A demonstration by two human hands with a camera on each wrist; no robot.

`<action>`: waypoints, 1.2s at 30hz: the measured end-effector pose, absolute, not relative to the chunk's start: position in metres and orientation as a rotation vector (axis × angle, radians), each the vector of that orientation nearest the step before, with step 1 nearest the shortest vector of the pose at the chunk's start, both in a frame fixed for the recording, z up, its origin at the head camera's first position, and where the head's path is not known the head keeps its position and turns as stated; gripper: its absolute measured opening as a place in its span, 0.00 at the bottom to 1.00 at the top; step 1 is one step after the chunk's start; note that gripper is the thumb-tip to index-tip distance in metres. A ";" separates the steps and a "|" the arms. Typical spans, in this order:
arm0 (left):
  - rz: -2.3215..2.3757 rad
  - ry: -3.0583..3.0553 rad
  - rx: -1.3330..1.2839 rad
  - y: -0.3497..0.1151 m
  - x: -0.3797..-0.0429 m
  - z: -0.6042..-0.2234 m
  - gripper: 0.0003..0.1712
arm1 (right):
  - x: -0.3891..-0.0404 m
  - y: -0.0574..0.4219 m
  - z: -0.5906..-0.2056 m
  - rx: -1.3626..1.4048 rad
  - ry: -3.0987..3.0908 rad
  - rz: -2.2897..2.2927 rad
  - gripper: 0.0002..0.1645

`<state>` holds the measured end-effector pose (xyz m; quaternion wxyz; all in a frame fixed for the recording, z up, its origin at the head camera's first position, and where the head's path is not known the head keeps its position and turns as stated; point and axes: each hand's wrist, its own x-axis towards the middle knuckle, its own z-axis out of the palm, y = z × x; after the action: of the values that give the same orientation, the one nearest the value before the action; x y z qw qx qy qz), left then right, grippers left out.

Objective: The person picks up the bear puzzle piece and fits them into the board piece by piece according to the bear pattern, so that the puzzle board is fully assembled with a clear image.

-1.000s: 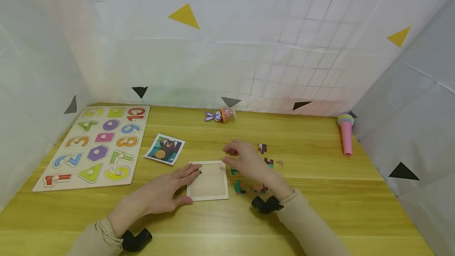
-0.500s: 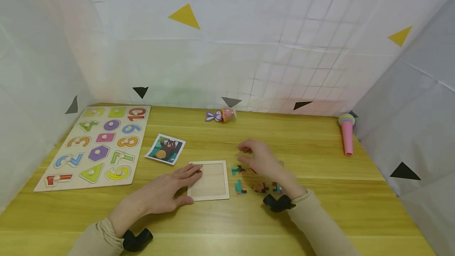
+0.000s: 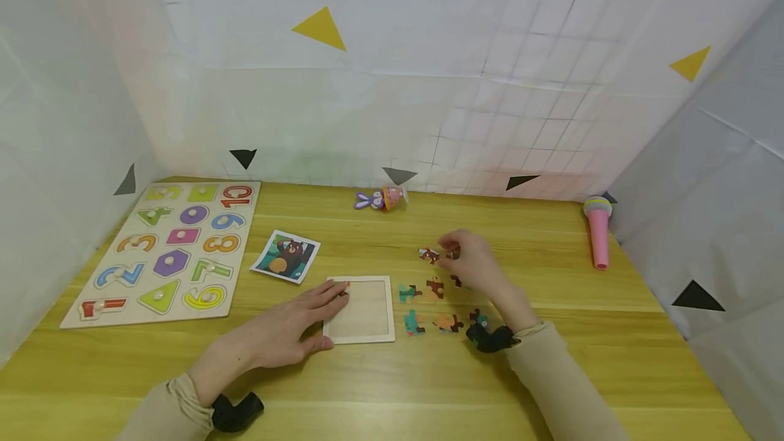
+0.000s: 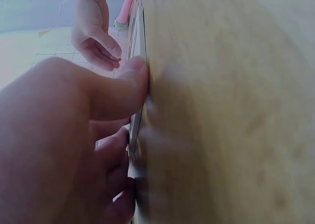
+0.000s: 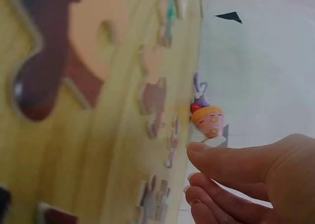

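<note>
My left hand (image 3: 300,322) rests on the left side of a shallow wooden puzzle frame (image 3: 390,312), fingers laid over its upper left corner and thumb at its lower left. Under those fingertips a small puzzle piece (image 3: 346,286) partly shows; the rest of it is hidden. To the right, my right hand (image 3: 474,260) hovers over loose jigsaw pieces, thumb and fingers apart with nothing between them in the right wrist view. A bear-face piece (image 3: 429,255) lies just left of its fingertips. Nearer me are a brown piece (image 3: 435,287) and an orange-brown piece (image 3: 449,323).
A picture card of a bear (image 3: 286,257) lies behind the left hand. Farther left is a number-and-shape peg board (image 3: 168,243). A bunny toy (image 3: 381,199) lies near the back wall, and a pink toy microphone (image 3: 597,233) at the right edge.
My right hand has moved rightward from beside the frame to above the far pieces, uncovering the bear-face piece. My left hand stays on the frame, its fingertips shifted slightly.
</note>
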<state>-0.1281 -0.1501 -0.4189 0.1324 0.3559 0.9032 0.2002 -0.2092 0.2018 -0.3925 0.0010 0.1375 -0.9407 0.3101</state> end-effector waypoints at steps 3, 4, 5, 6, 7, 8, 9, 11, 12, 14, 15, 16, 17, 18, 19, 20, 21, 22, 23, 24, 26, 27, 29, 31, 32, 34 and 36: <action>0.578 2.608 1.043 -0.150 -0.128 -0.419 0.40 | -0.209 0.200 -0.395 0.418 -2.969 0.938 0.21; 0.573 2.606 1.048 -0.150 -0.128 -0.419 0.40 | -0.209 0.200 -0.395 0.412 -2.975 0.933 0.22; 0.571 2.605 1.060 -0.150 -0.127 -0.419 0.40 | -0.209 0.199 -0.396 0.413 -2.979 0.932 0.22; 0.572 2.604 1.072 -0.150 -0.127 -0.418 0.40 | -0.210 0.199 -0.397 0.421 -2.979 0.920 0.22; 0.571 2.602 1.075 -0.150 -0.127 -0.418 0.40 | -0.210 0.198 -0.398 0.433 -2.980 0.909 0.22; 0.573 2.599 1.077 -0.150 -0.127 -0.418 0.40 | -0.210 0.198 -0.399 0.443 -2.980 0.898 0.22; 0.576 2.598 1.077 -0.150 -0.127 -0.418 0.40 | -0.211 0.198 -0.400 0.451 -2.982 0.888 0.22; 0.585 2.593 1.073 -0.150 -0.127 -0.418 0.40 | -0.212 0.197 -0.402 0.477 -2.989 0.859 0.22; 0.587 2.591 1.066 -0.150 -0.127 -0.418 0.40 | -0.213 0.197 -0.403 0.490 -2.993 0.838 0.21; 0.589 2.587 1.057 -0.150 -0.127 -0.418 0.40 | -0.213 0.196 -0.405 0.501 -3.000 0.817 0.20; 0.590 2.587 1.058 -0.150 -0.127 -0.418 0.41 | -0.214 0.196 -0.406 0.503 -3.003 0.810 0.19; 0.591 2.586 1.058 -0.150 -0.127 -0.418 0.41 | -0.214 0.195 -0.406 0.509 -3.002 0.802 0.19; 0.590 2.585 1.061 -0.150 -0.127 -0.418 0.41 | -0.214 0.195 -0.407 0.509 -3.001 0.794 0.18; 0.589 2.585 1.062 -0.149 -0.127 -0.418 0.41 | -0.214 0.194 -0.408 0.520 -2.995 0.784 0.17; 0.589 2.585 1.063 -0.149 -0.127 -0.418 0.41 | -0.214 0.194 -0.408 0.519 -2.993 0.785 0.16; 0.587 2.586 1.064 -0.149 -0.127 -0.418 0.41 | -0.215 0.194 -0.408 0.522 -2.987 0.783 0.15; 0.588 2.586 1.065 -0.149 -0.127 -0.418 0.41 | -0.215 0.194 -0.408 0.523 -2.983 0.784 0.15; 0.588 2.586 1.065 -0.149 -0.127 -0.418 0.41 | -0.214 0.193 -0.408 0.525 -2.981 0.782 0.15; 0.587 2.587 1.065 -0.149 -0.127 -0.418 0.41 | -0.214 0.193 -0.408 0.524 -2.980 0.782 0.14; 0.588 2.588 1.063 -0.149 -0.127 -0.418 0.41 | -0.214 0.193 -0.408 0.523 -2.978 0.786 0.14; 0.587 2.590 1.058 -0.149 -0.127 -0.417 0.41 | -0.214 0.193 -0.408 0.517 -2.980 0.792 0.14; 0.588 2.590 1.056 -0.149 -0.127 -0.417 0.41 | -0.213 0.193 -0.408 0.515 -2.983 0.795 0.14; 0.592 2.589 1.050 -0.149 -0.127 -0.417 0.41 | -0.213 0.193 -0.408 0.509 -2.988 0.805 0.15; 0.597 2.587 1.047 -0.149 -0.127 -0.417 0.41 | -0.214 0.194 -0.409 0.505 -2.992 0.814 0.15; 0.599 2.585 1.047 -0.149 -0.127 -0.417 0.41 | -0.214 0.194 -0.409 0.503 -2.994 0.819 0.16; 0.605 2.583 1.049 -0.149 -0.128 -0.418 0.42 | -0.214 0.194 -0.409 0.508 -2.992 0.823 0.16; 0.608 2.582 1.053 -0.150 -0.128 -0.418 0.42 | -0.214 0.194 -0.409 0.510 -2.990 0.829 0.16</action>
<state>-0.1279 -0.1495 -0.4180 0.1432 0.3651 0.8954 0.2108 -0.2140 0.1945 -0.4090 -0.0014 0.1623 -0.9509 0.2636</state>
